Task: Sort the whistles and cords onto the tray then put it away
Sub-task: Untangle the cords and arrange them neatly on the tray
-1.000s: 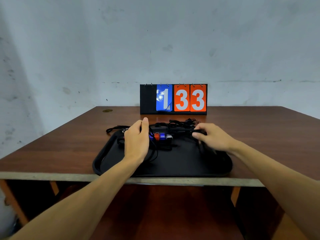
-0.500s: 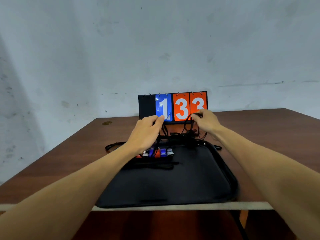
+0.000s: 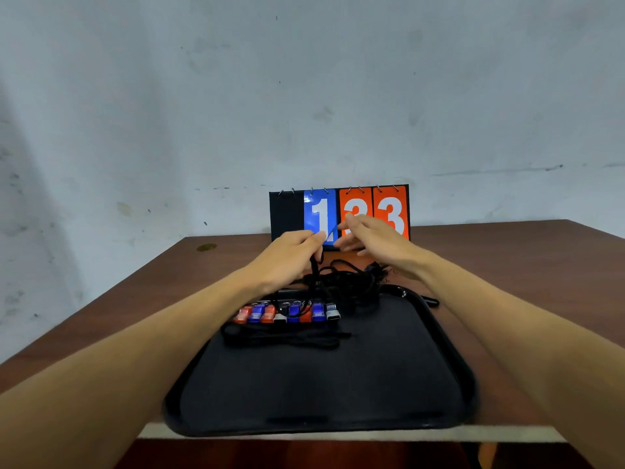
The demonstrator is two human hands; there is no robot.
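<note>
Both hands had come up off the tray (image 3: 321, 384) in the last second. They went from lying low on the pile to working in the air over the tray's far edge, in front of the scoreboard (image 3: 287, 214). The left hand (image 3: 291, 252) pinched one black cord (image 3: 315, 265) between thumb and fingertips, and the strand ran straight down into the tangle of cords (image 3: 341, 286) heaped on the far edge. The right hand (image 3: 375, 238) had dropped the loop it lifted half a second before. Its fingers were now loose and spread just beside the left fingertips, with no cord visible in them (likely about to take the strand, but that was a guess). The whistles (image 3: 287, 313), red, blue and silver, sat in a tidy row near the tray's far left corner and had not moved. A straightened bundle of cords (image 3: 287, 338) lay just in front of them. One loose cord end (image 3: 431, 301) was off the tray at the far right corner, on the table (image 3: 135, 316). Judgement: the whistle sorting looked done and the cords were mid-untangle, one strand at a time. Putting the tray away was some way off, and pulling on the tangle could drag the whistle row out of line.
</note>
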